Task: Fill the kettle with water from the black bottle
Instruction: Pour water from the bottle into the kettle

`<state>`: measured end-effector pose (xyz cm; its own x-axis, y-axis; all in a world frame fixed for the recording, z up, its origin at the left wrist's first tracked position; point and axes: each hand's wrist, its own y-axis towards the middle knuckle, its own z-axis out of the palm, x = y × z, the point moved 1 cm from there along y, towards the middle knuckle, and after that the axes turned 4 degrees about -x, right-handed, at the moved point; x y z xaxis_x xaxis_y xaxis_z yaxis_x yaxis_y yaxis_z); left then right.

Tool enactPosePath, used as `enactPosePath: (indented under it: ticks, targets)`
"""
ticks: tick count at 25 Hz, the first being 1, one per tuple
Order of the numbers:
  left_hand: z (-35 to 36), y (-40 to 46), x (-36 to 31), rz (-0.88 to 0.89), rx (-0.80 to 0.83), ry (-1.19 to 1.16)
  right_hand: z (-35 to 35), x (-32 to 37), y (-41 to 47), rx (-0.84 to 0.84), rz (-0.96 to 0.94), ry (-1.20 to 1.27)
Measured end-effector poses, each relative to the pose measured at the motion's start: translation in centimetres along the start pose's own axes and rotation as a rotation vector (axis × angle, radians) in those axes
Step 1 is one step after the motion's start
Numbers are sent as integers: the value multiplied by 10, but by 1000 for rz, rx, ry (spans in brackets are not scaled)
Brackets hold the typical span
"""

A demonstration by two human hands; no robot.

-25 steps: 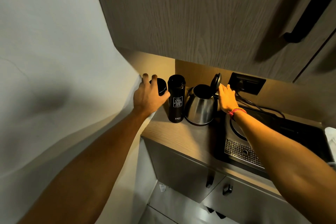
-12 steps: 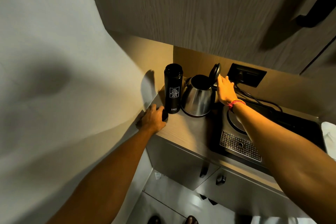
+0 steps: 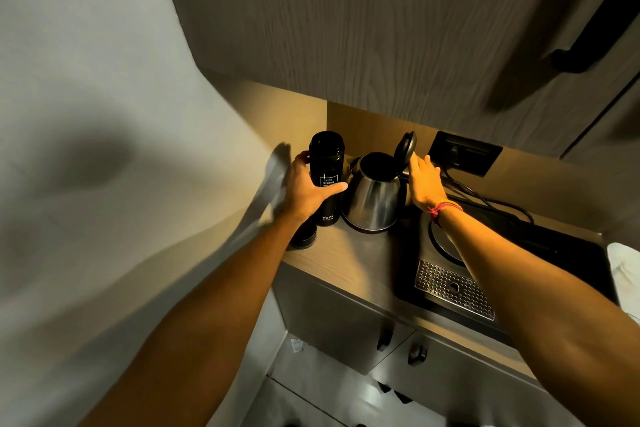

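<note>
The black bottle (image 3: 326,163) stands upright and uncapped at the counter's left end. My left hand (image 3: 306,189) wraps around its lower half, thumb across the front. Its black cap (image 3: 304,239) lies on the counter just below that hand. Right of the bottle sits the steel kettle (image 3: 372,201) with its black lid (image 3: 406,147) tipped up and open. My right hand (image 3: 424,180) rests behind the kettle at its handle side; the handle itself is hidden by the hand.
A black tray (image 3: 519,263) with a round base plate and a perforated drip grille (image 3: 453,289) fills the counter's right part. A wall socket (image 3: 464,152) with cables sits behind. A wall cupboard (image 3: 381,28) hangs low overhead. The wall closes the left side.
My left hand set the cap down on the counter's front left corner, then rose and closed around the bottle. My right hand stayed at the kettle.
</note>
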<state>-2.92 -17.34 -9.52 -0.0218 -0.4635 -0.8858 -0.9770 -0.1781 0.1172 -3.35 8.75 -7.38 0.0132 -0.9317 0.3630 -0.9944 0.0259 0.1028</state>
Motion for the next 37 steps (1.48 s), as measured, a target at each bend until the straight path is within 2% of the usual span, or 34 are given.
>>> enactPosePath:
  ticks: [3, 7, 17, 27, 37]
  targets:
    - [15, 5, -10, -90, -36, -159, 1, -2, 1, 3, -7, -17]
    - [27, 8, -12, -173, -101, -188, 4, -6, 3, -7, -16, -28]
    - [24, 14, -18, -119, -171, -199, 5, -8, 7, 4, -14, -29]
    - [-3, 23, -51, 114, -78, 4, -1, -4, 1, 14, -16, -35]
    - [-2, 8, -58, 167, 30, 262, -4, -2, -2, 31, -17, -100]
